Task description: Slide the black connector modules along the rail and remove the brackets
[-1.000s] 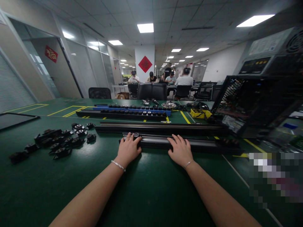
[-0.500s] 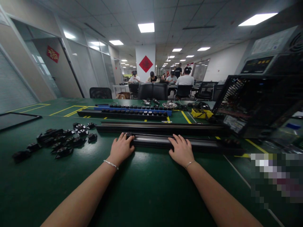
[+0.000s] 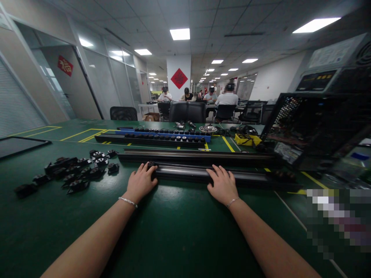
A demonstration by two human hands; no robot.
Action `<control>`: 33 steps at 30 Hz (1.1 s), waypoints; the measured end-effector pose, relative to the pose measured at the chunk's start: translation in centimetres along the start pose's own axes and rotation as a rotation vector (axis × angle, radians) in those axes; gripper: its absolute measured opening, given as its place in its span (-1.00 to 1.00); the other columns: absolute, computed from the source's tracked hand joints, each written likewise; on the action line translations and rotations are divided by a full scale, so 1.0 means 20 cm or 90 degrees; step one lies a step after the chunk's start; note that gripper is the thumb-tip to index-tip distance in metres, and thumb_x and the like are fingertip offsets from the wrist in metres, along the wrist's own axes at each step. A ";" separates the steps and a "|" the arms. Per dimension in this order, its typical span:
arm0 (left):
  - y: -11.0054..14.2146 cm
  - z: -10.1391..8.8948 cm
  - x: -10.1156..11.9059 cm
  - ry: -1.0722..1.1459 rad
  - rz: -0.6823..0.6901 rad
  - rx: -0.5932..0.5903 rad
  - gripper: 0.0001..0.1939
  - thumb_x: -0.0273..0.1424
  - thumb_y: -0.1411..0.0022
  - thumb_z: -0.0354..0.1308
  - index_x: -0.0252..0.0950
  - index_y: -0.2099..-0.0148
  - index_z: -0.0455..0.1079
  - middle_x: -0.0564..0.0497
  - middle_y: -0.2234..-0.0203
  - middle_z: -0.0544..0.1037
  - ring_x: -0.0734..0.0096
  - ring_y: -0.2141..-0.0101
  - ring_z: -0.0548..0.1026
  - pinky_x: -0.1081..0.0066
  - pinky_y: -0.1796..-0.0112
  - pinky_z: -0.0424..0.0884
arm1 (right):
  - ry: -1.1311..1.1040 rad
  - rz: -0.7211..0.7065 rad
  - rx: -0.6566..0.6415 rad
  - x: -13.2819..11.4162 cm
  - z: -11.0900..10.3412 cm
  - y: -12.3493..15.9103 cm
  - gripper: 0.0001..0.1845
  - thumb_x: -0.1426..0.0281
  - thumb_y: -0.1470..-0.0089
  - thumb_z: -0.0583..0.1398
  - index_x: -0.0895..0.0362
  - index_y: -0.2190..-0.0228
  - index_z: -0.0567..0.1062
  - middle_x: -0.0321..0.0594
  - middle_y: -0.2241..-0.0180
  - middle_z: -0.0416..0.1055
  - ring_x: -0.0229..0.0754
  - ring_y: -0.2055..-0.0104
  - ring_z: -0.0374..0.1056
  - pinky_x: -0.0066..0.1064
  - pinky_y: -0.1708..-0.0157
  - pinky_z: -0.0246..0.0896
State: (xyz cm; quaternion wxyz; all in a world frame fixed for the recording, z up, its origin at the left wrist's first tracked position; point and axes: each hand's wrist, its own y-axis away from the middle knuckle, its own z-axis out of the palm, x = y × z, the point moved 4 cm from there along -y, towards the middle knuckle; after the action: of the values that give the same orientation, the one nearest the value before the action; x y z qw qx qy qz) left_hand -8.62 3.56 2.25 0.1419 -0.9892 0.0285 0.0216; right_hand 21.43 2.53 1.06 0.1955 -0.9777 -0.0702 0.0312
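A long black rail (image 3: 182, 173) with a shiny channel lies crosswise on the green table in front of me. My left hand (image 3: 142, 181) is closed at its left end, fingers and thumb around a small black module (image 3: 151, 165) that sits in the channel, mostly covered by my fingers. Farther right, my right hand (image 3: 222, 185) grips the rail, fingers over the far side and thumb on the near side. More dark modules (image 3: 280, 175) sit at the rail's right end. Just behind it, a second black rail (image 3: 191, 155) runs parallel.
Loose black modules (image 3: 78, 185) are heaped at left. A blue rail (image 3: 207, 138) and a black rail filled with modules lie farther back. A metal dish (image 3: 207, 129), a yellow box (image 3: 246, 139) and an open computer case (image 3: 313, 127) stand rightward. People sit beyond.
My left hand has slid a little to the left along the rail, with the small black module under its fingers. My right hand has stayed in place.
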 end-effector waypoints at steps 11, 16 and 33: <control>0.00 0.03 -0.19 0.025 -0.068 -0.032 -0.49 -0.12 -0.15 -0.09 -0.08 -0.15 0.17 -0.08 -0.22 0.12 0.09 -0.19 0.09 0.04 0.00 0.22 | -0.004 0.002 -0.008 0.00 -0.01 0.00 -0.44 0.33 0.04 0.05 -0.03 -0.06 0.28 -0.21 -0.19 0.11 -0.01 -0.21 -0.06 -0.01 -0.12 -0.25; 0.03 0.11 -0.42 0.074 -0.162 -0.098 -0.38 0.05 -0.15 -0.22 -0.08 -0.18 0.15 -0.10 -0.20 0.16 -0.04 -0.20 0.04 -0.12 -0.03 0.12 | -0.006 0.000 0.000 -0.01 -0.01 0.00 -0.44 0.34 0.04 0.05 -0.02 -0.05 0.29 -0.20 -0.18 0.11 0.00 -0.20 -0.06 -0.01 -0.12 -0.25; -0.01 0.13 -0.76 0.066 -0.278 -0.119 -0.32 0.10 -0.16 -0.32 0.00 -0.26 0.00 -0.03 -0.29 -0.09 -0.31 -0.22 -0.30 -0.38 -0.01 -0.25 | -0.021 0.006 0.005 0.00 -0.01 0.00 -0.45 0.35 0.06 0.07 -0.02 -0.04 0.31 -0.20 -0.17 0.14 -0.01 -0.20 -0.04 -0.05 -0.12 -0.22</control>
State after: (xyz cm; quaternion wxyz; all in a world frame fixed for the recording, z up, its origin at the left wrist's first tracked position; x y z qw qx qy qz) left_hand -23.88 5.28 0.58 0.0493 -0.9805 -0.1811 -0.0576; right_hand 21.46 2.44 1.24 0.1983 -0.9765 -0.0689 0.0483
